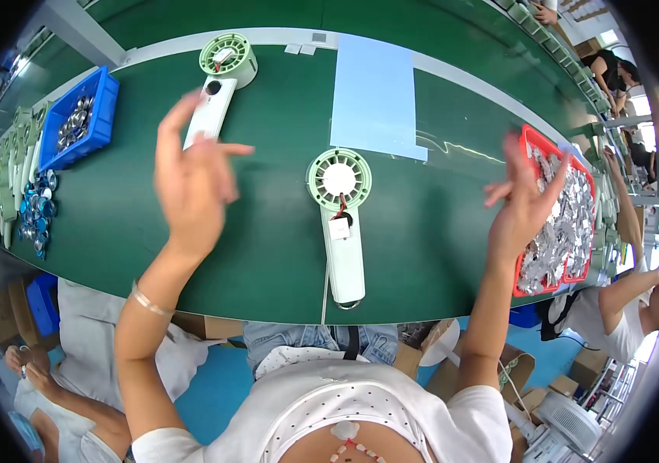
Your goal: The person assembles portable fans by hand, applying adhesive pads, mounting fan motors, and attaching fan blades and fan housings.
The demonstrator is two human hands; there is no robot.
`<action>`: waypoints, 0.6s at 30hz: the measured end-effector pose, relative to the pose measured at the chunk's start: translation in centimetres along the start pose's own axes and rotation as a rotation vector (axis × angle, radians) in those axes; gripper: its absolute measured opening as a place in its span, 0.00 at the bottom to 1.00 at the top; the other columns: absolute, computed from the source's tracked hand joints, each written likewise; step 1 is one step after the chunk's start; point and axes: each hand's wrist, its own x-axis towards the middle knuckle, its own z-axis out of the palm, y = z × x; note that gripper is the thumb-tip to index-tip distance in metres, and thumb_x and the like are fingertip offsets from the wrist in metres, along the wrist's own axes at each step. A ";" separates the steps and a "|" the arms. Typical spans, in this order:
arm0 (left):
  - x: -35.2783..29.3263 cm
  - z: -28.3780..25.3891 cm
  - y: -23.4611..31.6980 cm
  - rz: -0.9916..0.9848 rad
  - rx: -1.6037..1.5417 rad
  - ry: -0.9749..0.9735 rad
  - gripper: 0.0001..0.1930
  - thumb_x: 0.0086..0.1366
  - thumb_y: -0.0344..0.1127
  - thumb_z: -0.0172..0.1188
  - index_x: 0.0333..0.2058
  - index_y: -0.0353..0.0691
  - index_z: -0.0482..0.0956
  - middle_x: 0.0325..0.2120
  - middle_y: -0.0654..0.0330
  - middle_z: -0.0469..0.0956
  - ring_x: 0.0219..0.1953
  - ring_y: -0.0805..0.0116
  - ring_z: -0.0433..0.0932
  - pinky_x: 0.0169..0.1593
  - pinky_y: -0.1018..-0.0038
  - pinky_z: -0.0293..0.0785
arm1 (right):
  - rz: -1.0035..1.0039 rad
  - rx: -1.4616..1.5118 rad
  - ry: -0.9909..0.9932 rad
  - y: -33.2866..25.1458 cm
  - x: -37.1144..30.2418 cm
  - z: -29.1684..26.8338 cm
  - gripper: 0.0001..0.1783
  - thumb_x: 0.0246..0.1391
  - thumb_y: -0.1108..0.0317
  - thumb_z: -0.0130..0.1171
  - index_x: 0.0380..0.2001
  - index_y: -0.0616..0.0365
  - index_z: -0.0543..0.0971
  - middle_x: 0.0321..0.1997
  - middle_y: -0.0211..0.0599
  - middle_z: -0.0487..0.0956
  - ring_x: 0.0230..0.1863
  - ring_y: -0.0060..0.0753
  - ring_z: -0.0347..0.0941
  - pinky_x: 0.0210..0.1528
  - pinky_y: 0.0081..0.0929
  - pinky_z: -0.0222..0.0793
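A handheld fan [345,255] with a pale green ring head and white handle lies in front of me, its red and black wires and a small white square piece showing at the neck. My left hand [194,181] is over the table left of it, fingers apart and nothing visible in them. Just beyond that hand lies a second handheld fan [210,112], its handle partly covered by my fingers. On the right, my right hand [526,204] is spread, slightly blurred, beside a red tray [525,143] of silver flat pieces; I see nothing held.
A blue bin [106,116] of round metal parts stands at the left, with loose shiny blue discs [38,212] next to it. A light blue sheet [374,96] lies on the green table [275,255]. More fans [9,174] line the left edge. Other people sit at both sides.
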 end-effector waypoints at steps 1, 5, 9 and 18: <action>1.7 3.1 0.3 -0.077 -0.243 0.106 0.35 0.69 0.37 0.50 0.70 0.39 0.46 0.62 0.45 0.58 0.59 0.51 0.70 0.64 0.52 0.64 | 0.007 -0.007 -0.001 0.9 -0.7 0.5 0.37 0.67 0.66 0.48 0.73 0.59 0.46 0.73 0.53 0.60 0.64 0.47 0.68 0.67 0.39 0.61; 3.6 5.4 -1.8 0.070 -0.150 -0.113 0.49 0.54 0.44 0.70 0.69 0.37 0.52 0.66 0.46 0.54 0.68 0.47 0.58 0.67 0.56 0.59 | -0.726 -0.760 -0.021 1.7 -1.7 2.0 0.29 0.54 0.80 0.58 0.61 0.64 0.70 0.48 0.47 0.82 0.60 0.42 0.71 0.59 0.36 0.68; 2.7 5.8 -2.0 0.029 -0.271 -0.269 0.41 0.55 0.41 0.65 0.66 0.33 0.61 0.62 0.44 0.62 0.65 0.48 0.62 0.68 0.59 0.55 | -0.347 -0.586 -0.178 2.8 -0.9 1.1 0.17 0.55 0.77 0.61 0.49 0.66 0.78 0.53 0.42 0.80 0.55 0.37 0.75 0.62 0.32 0.64; 2.1 6.1 -2.2 -0.155 -0.353 -0.326 0.35 0.54 0.37 0.68 0.62 0.39 0.70 0.59 0.51 0.69 0.61 0.53 0.68 0.64 0.62 0.57 | -0.171 -0.792 -0.276 3.4 1.0 4.7 0.08 0.49 0.74 0.67 0.35 0.58 0.85 0.39 0.38 0.84 0.47 0.38 0.76 0.52 0.30 0.69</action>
